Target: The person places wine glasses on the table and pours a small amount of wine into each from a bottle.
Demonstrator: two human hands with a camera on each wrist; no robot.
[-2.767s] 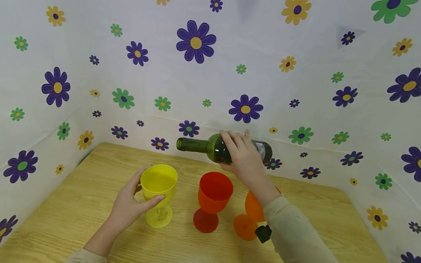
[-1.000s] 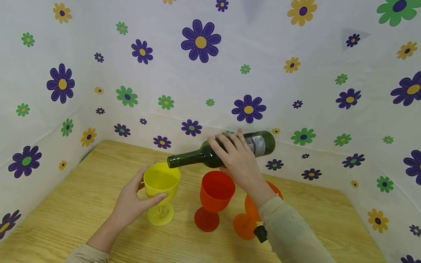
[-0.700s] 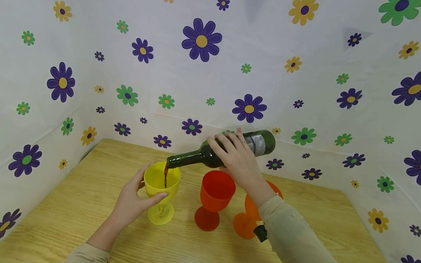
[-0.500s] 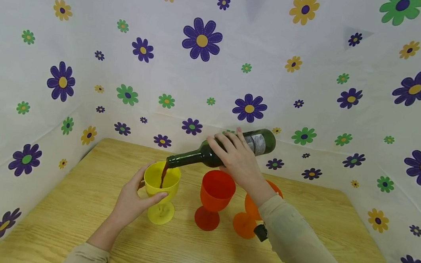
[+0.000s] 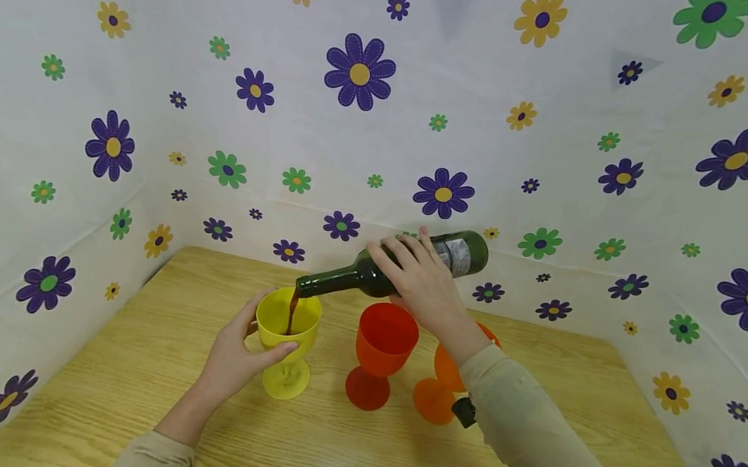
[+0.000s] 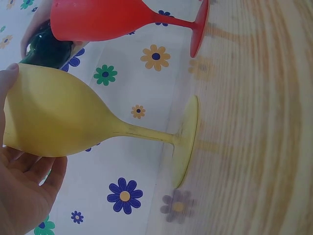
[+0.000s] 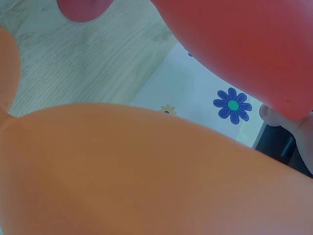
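Observation:
My left hand [image 5: 234, 357] grips the bowl of a yellow goblet [image 5: 307, 339], thumb across its near side. In the left wrist view the goblet's foot [image 6: 186, 142] is down at the wooden table. My right hand [image 5: 419, 282] holds a green glass wine bottle [image 5: 375, 272] from above, fingers round its body. The bottle is tilted neck-down to the left, its mouth right at the yellow rim. A thin stream of dark red liquid [image 5: 292, 310] falls from it into the goblet. The liquid's level inside is hidden.
A red goblet [image 5: 381, 357] stands right of the yellow one, under the bottle. Further right, an orange goblet [image 5: 444, 368] is partly covered by the right forearm; it looms large in the right wrist view. Flower-printed white cloth [image 5: 277, 137] walls surround the wooden table [image 5: 153, 335].
The bottle has gone from nearly level to neck-down, its mouth moving down and left to the yellow goblet. Dark red liquid has begun to flow. The left hand keeps its grip.

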